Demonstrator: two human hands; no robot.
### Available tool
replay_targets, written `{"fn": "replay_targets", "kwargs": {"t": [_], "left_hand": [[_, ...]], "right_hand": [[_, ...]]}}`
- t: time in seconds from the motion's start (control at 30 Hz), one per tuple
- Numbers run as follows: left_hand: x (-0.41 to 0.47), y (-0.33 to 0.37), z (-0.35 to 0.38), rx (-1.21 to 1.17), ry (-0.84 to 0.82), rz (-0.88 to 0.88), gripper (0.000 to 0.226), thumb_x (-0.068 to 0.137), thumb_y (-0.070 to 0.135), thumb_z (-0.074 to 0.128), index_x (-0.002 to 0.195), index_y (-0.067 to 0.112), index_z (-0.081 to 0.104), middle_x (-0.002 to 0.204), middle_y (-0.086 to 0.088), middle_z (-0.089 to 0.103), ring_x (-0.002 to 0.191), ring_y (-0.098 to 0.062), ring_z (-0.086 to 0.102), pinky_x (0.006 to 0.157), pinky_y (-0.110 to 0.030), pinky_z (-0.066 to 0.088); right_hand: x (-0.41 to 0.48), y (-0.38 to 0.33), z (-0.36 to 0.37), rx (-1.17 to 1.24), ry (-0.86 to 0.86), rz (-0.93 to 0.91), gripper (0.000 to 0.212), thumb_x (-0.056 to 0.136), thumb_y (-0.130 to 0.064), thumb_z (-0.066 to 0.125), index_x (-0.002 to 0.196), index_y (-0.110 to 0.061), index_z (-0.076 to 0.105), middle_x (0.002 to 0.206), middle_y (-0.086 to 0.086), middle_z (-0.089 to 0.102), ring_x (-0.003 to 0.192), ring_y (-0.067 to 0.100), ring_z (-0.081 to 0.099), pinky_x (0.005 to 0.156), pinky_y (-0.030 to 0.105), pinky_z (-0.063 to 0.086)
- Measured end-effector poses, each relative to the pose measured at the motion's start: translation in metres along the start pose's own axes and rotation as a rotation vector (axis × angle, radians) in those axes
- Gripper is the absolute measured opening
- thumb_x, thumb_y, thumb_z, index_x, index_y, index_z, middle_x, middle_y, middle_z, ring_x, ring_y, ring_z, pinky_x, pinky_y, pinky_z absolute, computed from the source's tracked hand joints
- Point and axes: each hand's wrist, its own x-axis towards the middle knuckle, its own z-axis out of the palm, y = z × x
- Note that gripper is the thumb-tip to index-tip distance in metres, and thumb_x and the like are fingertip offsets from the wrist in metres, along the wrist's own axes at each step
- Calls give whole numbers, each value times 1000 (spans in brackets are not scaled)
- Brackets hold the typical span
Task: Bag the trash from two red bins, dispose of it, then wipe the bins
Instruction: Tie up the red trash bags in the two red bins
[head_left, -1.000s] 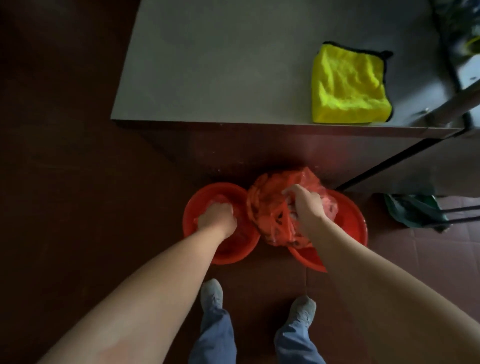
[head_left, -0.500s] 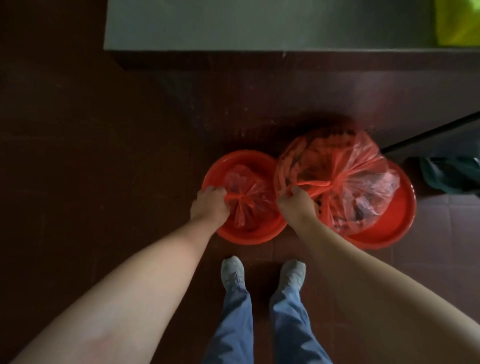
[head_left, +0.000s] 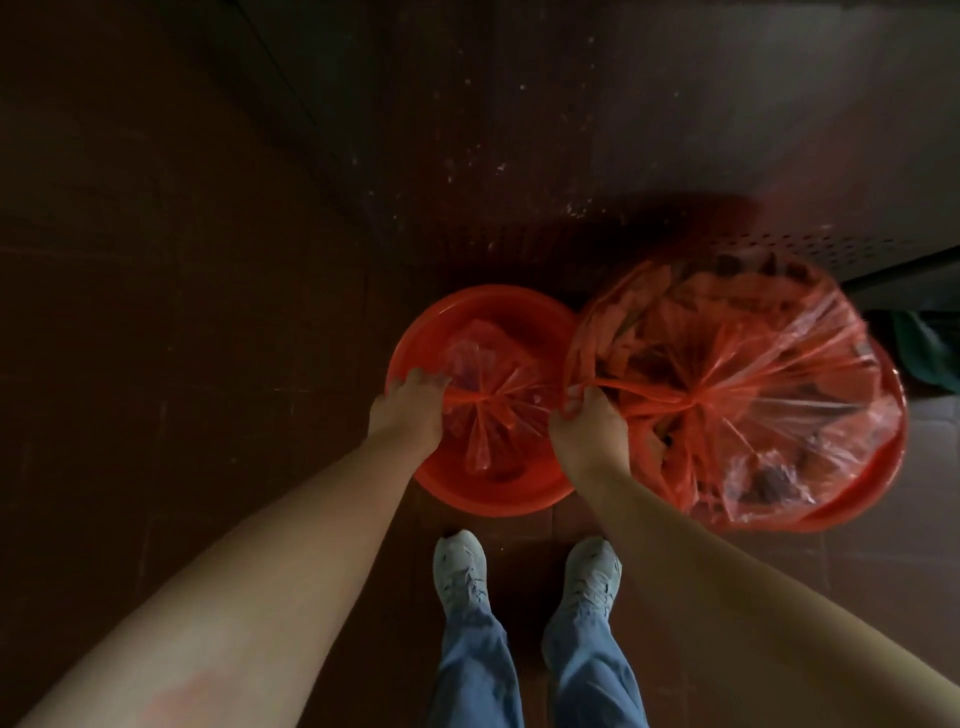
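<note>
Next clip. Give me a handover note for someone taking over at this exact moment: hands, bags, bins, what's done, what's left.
Left hand grips the gathered neck of the small red bag, inside the left bin.
Right hand grips the neck of the large full bag, bulging over the right bin.
Done: both bags gathered closed.
Left: lift them out, dispose of them, wipe both bins.

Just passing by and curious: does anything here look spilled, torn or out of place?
Pale specks dot the dark surface behind the left bin, like scattered crumbs or dust. The right bag bulges past the right bin's rim, looking overfull. No tear is visible.
</note>
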Motion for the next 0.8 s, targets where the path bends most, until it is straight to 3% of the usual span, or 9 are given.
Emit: {"fn": "replay_targets", "kwargs": {"t": [0.17,0.33,0.47,0.5,0.57,0.63,0.7,0.8], "left_hand": [[8,-7,10,-37,81,65,35,101,20,46,134,26,54,123,-4,57,107,-27,62,84,-45,54],[0,9,10,-223,182,58,27,101,35,49,118,23,66,115,-1,58,102,-24,61,83,-44,55],[-7,34,9,-369,-13,13,31,100,35,45,82,22,66,89,-3,66,95,-28,68,81,-38,54],[-8,39,12,-354,-50,-33,33,99,41,42,89,22,67,99,-4,68,105,-29,65,90,-40,51],[-6,49,20,-318,-107,-167,57,95,61,37,121,19,65,132,-6,58,132,-32,45,109,-47,35],[-4,60,27,-409,-169,-322,79,91,75,34,140,16,55,150,-10,44,143,-34,29,115,-50,22],[0,71,31,-568,-187,-461,88,87,81,36,144,15,50,153,-14,39,143,-36,29,117,-51,21],[4,87,38,-687,-166,-604,100,75,84,53,148,16,42,152,-13,34,139,-40,29,113,-54,30]], "right_hand": [[7,7,0,16,19,-10,37,92,-15,57,128,-12,60,123,5,65,115,24,61,100,39,49],[4,4,-5,10,7,-8,33,93,-15,56,124,-11,61,121,7,66,112,27,62,92,31,47],[-3,1,-10,3,1,-3,29,93,-15,52,120,-11,61,120,8,65,109,29,62,88,32,47],[-3,-1,-11,5,2,-5,28,93,-15,51,119,-11,62,119,9,65,108,30,62,86,31,45],[-2,-3,-14,4,9,-18,27,93,-14,51,117,-11,62,118,9,66,108,30,62,85,30,44],[-1,-3,-17,10,5,-34,28,92,-14,51,117,-12,63,118,8,66,105,28,62,86,32,47],[0,0,-19,13,1,-52,26,92,-15,51,115,-14,63,116,5,66,97,23,60,81,31,46],[-1,8,-21,6,0,-81,24,92,-16,51,113,-15,63,114,4,66,92,21,60,77,27,42]]}}
